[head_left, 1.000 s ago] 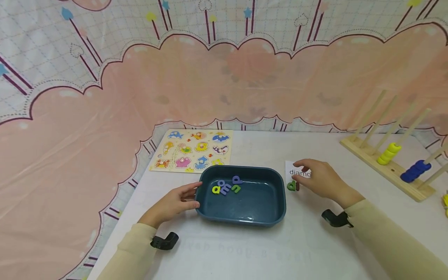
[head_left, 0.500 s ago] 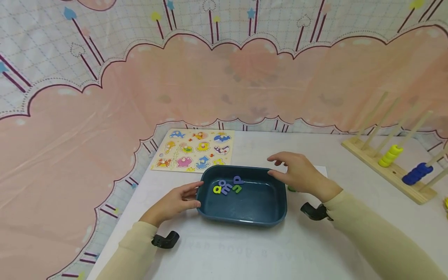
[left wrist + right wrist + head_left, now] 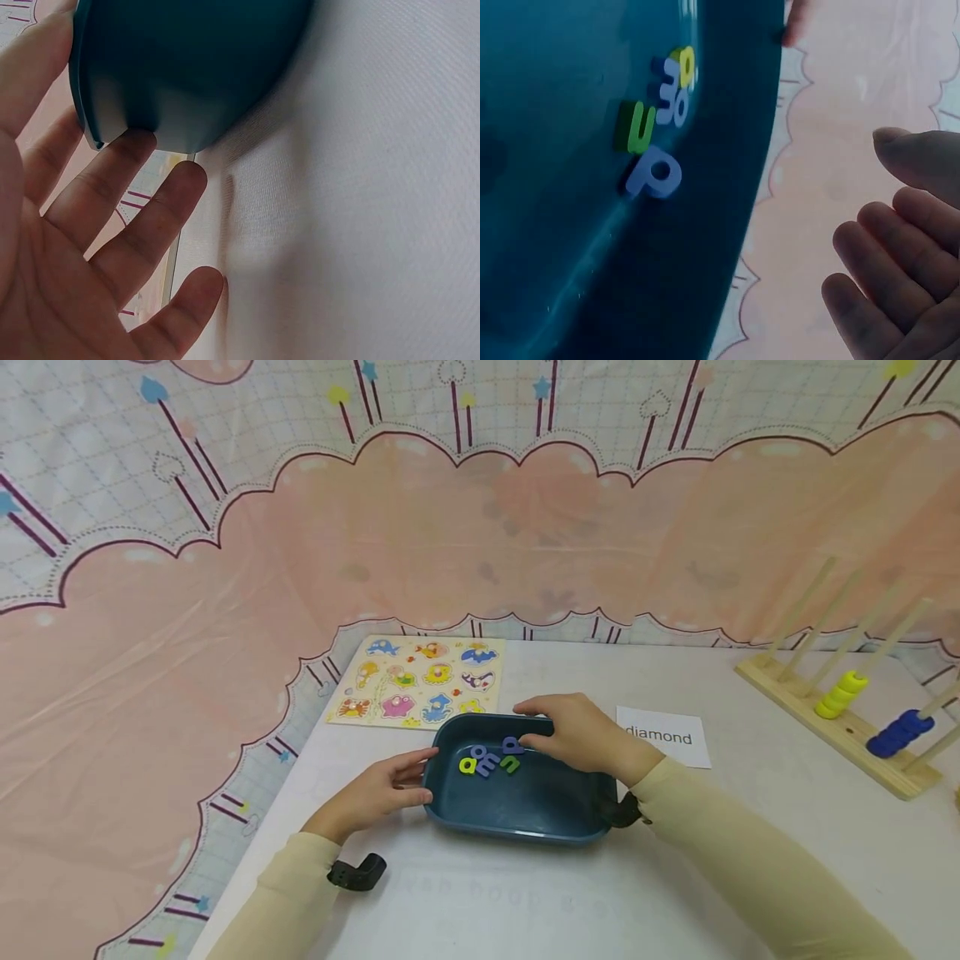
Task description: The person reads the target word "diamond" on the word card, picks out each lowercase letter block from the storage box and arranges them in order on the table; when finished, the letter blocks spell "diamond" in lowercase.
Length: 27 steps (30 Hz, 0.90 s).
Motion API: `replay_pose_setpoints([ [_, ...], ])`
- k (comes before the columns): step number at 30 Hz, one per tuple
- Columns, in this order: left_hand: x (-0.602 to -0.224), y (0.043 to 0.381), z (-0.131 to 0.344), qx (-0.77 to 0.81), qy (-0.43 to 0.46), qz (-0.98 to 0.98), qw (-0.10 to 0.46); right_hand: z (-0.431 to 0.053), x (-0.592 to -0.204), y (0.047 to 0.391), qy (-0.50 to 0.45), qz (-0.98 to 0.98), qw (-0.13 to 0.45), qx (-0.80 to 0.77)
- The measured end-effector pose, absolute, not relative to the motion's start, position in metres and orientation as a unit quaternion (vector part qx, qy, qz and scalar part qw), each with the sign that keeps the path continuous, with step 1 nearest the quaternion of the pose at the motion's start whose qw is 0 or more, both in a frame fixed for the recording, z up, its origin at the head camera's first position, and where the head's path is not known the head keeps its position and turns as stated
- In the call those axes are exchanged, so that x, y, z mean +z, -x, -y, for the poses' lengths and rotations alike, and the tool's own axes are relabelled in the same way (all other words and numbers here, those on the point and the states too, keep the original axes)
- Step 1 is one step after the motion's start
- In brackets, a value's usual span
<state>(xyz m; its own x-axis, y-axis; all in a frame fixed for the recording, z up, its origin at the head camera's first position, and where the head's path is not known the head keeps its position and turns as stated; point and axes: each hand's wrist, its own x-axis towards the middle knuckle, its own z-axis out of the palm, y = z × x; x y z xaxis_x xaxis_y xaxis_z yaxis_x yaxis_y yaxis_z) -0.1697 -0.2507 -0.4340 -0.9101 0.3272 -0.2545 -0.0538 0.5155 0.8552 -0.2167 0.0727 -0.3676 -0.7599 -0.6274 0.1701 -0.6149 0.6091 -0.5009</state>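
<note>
Right hand [image 3: 583, 732] hovers above tray [image 3: 525, 806], left hand [image 3: 365, 795] touches its end, both grips apart

Coloured letters [image 3: 487, 765] cluster, possibly touching, in blue tray [image 3: 525, 808].

From my end, the right hand [image 3: 585, 735] hides the far right corner of the tray [image 3: 517, 814] and covers the lower left corner of the word card [image 3: 671, 742]. Two rods of the abacus [image 3: 843, 731] run out of my head view past the table's [image 3: 465, 935] right side. Faint marks [image 3: 543, 902] toward the table's near edge are too pale for me to read; that edge is cropped. My left wrist view cuts off the left hand [image 3: 64, 259] and most of the tray. In my right wrist view, one fingertip [image 3: 796, 24] blurs at the top.
</note>
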Motion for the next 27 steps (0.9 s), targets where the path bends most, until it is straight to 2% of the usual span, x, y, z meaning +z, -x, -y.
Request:
replay_pose_setpoints([
  [15, -0.432, 0.17, 0.253, 0.488, -0.099, -0.844, 0.2, -0.037, -0.382, 0.224, 0.36, -0.89, 0.087, -0.264],
  [27, -0.43, 0.17, 0.252, 0.482, -0.093, -0.847, 0.202, -0.013, -0.396, 0.227, 0.371, -0.895, 0.125, -0.216],
])
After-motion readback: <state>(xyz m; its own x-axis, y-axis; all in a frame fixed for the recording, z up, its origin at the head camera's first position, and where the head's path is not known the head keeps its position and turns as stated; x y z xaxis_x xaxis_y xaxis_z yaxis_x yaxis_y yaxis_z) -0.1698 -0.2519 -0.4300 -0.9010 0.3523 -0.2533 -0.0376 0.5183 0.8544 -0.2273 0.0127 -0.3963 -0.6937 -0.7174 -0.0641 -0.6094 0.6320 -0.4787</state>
